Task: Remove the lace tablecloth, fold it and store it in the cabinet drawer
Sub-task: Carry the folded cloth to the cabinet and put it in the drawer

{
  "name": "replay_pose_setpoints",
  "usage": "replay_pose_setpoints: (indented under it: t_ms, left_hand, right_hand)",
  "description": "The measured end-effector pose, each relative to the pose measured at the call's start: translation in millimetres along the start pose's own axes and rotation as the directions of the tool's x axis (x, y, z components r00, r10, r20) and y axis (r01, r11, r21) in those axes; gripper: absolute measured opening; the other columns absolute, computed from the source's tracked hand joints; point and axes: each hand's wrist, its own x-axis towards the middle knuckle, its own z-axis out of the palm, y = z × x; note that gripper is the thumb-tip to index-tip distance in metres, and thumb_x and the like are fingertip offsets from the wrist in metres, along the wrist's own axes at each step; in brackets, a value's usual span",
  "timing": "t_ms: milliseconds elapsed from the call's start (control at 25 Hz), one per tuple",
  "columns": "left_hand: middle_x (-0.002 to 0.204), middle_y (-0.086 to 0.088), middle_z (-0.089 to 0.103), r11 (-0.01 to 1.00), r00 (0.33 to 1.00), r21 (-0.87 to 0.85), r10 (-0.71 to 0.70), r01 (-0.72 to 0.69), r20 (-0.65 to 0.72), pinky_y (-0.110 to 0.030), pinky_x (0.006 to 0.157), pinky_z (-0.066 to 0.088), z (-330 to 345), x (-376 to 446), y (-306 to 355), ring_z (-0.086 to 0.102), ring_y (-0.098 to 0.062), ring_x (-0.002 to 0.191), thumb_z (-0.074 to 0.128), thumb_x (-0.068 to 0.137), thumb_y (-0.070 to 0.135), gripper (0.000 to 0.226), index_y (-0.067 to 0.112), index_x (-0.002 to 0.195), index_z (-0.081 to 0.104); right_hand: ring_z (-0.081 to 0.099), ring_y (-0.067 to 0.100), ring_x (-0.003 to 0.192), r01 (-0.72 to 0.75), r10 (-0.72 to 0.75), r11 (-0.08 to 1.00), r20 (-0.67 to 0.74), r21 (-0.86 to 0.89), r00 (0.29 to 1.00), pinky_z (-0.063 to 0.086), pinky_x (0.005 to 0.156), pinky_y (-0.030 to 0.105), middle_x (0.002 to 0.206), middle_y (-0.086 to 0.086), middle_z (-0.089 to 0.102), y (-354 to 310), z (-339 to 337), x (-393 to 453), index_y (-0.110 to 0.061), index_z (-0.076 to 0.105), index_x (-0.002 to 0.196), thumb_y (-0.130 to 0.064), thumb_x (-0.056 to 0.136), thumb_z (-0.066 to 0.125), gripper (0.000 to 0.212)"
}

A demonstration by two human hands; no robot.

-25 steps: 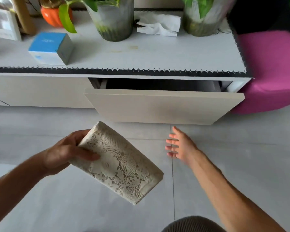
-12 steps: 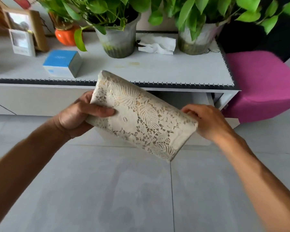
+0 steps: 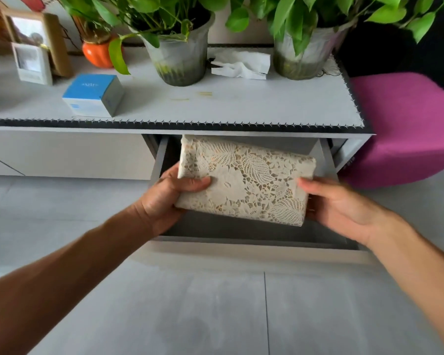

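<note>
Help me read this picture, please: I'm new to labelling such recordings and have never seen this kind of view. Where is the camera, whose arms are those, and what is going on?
There is no machine here. The camera sits on a person's head and looks forward and down, so the two bare arms that reach in from the bottom are that person's own.

The left hand and the right hand each grip one end of a folded lace tablecloth and hold it over an open drawer of a low white cabinet. Whether the cloth already touches the drawer's floor cannot be told.

On the cabinet's top stand two potted plants, a blue and white box, a crumpled tissue, an orange vase and picture frames. A magenta stool stands to the right, on the grey tiled floor.
</note>
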Motion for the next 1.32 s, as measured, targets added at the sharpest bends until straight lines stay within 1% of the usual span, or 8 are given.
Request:
replay_pose_setpoints:
  t_ms: [320,480,600,800,1000,1120,1240,1320]
  left_hand:
    - [0.122,-0.012,0.067,0.804,0.859,0.314,-0.429,0.505,-0.281,-0.045,0.098,0.051,-15,45,-27,0.062,-0.030,0.112,0.053,0.093,-0.006,0.034,0.006,0.124,0.059]
    - [0.112,-0.005,0.065,0.786,0.870,0.385,-0.380,0.483,-0.316,-0.036,0.082,0.057,-26,64,-34,0.061,-0.024,0.107,0.050,0.091,-0.013,0.042,0.016,0.121,0.053]
    - [0.116,-0.007,0.064,0.700,0.884,0.550,-0.285,0.456,-0.370,-0.036,0.082,0.060,-34,75,-40,0.062,-0.024,0.108,0.055,0.087,-0.011,0.049,0.015,0.129,0.051]
    - [0.110,-0.003,0.064,0.570,0.899,0.701,-0.186,0.428,-0.397,-0.022,0.057,0.056,-48,78,-50,0.066,-0.013,0.086,0.073,0.080,0.001,0.074,0.025,0.141,0.040]
    - [0.115,-0.003,0.061,0.291,0.936,0.890,-0.119,0.352,-0.332,-0.027,0.074,0.053,-41,68,-50,0.063,-0.022,0.101,0.079,0.078,0.015,0.076,0.021,0.141,0.037]
    - [0.127,-0.003,0.062,0.083,0.983,0.982,0.046,0.171,-0.175,-0.035,0.088,0.054,-31,47,-30,0.064,-0.022,0.107,0.073,0.083,0.035,0.056,0.025,0.132,0.049]
    - [0.100,0.018,0.068,0.185,0.980,0.965,0.107,-0.184,0.167,-0.020,0.072,0.055,-22,-3,3,0.066,-0.003,0.085,0.060,0.081,0.067,0.040,0.037,0.108,0.062]
    - [0.099,0.021,0.065,0.043,0.902,0.901,0.019,-0.431,0.431,-0.014,0.072,0.051,-14,-41,8,0.064,0.002,0.088,0.054,0.083,0.072,0.044,0.038,0.111,0.060]
  right_hand:
    - [0.067,0.025,0.090,-0.405,0.330,0.899,-0.352,-0.166,0.876,0.050,0.066,0.035,0.095,0.006,0.074,13,1,58,-0.012,0.064,0.112,-0.003,0.093,0.057,0.022]
    - [0.063,0.035,0.107,-0.447,0.325,0.872,-0.446,-0.200,0.834,0.052,0.091,0.050,0.118,0.018,0.067,18,-2,88,-0.005,0.060,0.117,0.013,0.090,0.048,0.035]
    - [0.064,0.031,0.097,-0.488,0.324,0.835,-0.490,-0.253,0.809,0.054,0.073,0.041,0.120,0.018,0.066,28,-4,100,-0.007,0.057,0.119,0.013,0.089,0.049,0.037]
    - [0.062,0.024,0.097,-0.511,0.293,0.776,-0.507,-0.370,0.811,0.054,0.057,0.033,0.121,0.010,0.066,50,-3,99,-0.015,0.057,0.123,0.003,0.091,0.058,0.037]
    - [0.065,0.029,0.096,-0.564,0.201,0.586,-0.571,-0.581,0.796,0.062,0.076,0.048,0.114,0.011,0.061,46,8,88,-0.011,0.050,0.122,-0.015,0.090,0.062,0.035]
    - [0.059,0.027,0.111,-0.428,-0.024,0.227,-0.444,-0.875,0.896,0.052,0.092,0.043,0.138,0.007,0.053,26,18,67,-0.018,0.034,0.141,-0.035,0.094,0.057,0.055]
    - [0.060,0.001,0.107,0.079,-0.150,0.295,0.035,-0.952,0.988,0.050,0.087,0.030,0.134,-0.020,0.054,8,34,12,-0.050,0.036,0.136,-0.068,0.086,0.048,0.055]
    - [0.058,-0.005,0.106,0.275,-0.014,0.257,0.281,-0.926,0.960,0.049,0.088,0.024,0.123,-0.026,0.058,12,51,-30,-0.059,0.035,0.134,-0.078,0.080,0.047,0.059]
